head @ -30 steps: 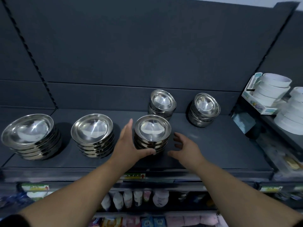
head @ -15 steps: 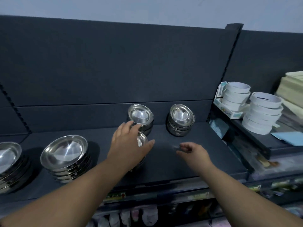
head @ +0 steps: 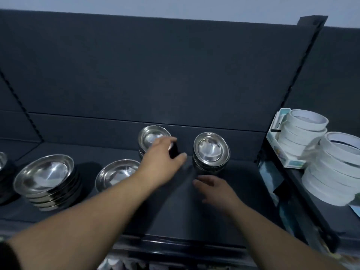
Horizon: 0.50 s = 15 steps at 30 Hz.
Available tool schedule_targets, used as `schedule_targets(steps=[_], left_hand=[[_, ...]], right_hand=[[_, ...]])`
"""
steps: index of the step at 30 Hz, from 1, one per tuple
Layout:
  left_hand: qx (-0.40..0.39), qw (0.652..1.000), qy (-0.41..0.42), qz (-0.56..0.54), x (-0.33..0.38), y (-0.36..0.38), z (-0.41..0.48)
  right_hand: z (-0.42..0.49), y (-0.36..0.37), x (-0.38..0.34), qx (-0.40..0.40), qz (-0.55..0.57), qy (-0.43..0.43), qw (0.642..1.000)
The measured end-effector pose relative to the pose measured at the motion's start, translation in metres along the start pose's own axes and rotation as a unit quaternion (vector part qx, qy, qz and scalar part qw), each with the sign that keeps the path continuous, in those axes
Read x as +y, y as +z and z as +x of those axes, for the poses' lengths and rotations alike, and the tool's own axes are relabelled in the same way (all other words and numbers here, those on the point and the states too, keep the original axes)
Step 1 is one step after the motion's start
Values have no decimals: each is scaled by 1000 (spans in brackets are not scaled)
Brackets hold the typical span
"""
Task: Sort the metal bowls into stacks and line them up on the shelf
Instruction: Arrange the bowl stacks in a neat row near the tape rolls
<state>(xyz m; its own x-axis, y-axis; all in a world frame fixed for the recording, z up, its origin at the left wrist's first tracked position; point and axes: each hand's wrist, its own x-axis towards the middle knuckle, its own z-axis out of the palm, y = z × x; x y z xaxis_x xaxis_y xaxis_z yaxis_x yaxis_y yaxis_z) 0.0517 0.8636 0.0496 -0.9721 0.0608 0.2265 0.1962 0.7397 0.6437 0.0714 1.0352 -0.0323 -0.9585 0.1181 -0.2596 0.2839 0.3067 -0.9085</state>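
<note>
Two bare hands reach over the dark shelf. The left hand lies on the rear stack of small metal bowls, fingers over its top rim at the stack's 4 o'clock and thumb spread out toward 3 o'clock; whether it has actually closed on a bowl I cannot tell. The right hand hovers with fingers loosely apart and holds nothing, just at 6 o'clock of the right stack, not touching it as far as can be seen. That stack stands at 3 o'clock of the rear one, a gap between them. At 7 o'clock of the left hand, partly hidden by the forearm, sits a front stack. At 9 o'clock of it stands a wider stack, and a sliver of another bowl shows at the frame's left edge. Every visible top bowl is empty. On the neighbouring shelf at 3 o'clock are white rings piled in columns.
</note>
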Motion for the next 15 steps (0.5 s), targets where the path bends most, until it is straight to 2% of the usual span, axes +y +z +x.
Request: schedule_targets(steps=[3, 8, 11, 15], left_hand=[[11, 998, -62, 28, -10, -26, 30], [-37, 985, -131, 103, -52, -56, 72], [-93, 979, -144, 113, -80, -63, 95], [-191, 971, -120, 79, -109, -61, 117]], right_hand=[[15, 14, -6, -31, 33, 4, 999], [41, 39, -22, -79, 73, 18, 994], [60, 55, -31, -50, 61, 8, 997], [78, 74, -46, -9, 72, 21, 997]])
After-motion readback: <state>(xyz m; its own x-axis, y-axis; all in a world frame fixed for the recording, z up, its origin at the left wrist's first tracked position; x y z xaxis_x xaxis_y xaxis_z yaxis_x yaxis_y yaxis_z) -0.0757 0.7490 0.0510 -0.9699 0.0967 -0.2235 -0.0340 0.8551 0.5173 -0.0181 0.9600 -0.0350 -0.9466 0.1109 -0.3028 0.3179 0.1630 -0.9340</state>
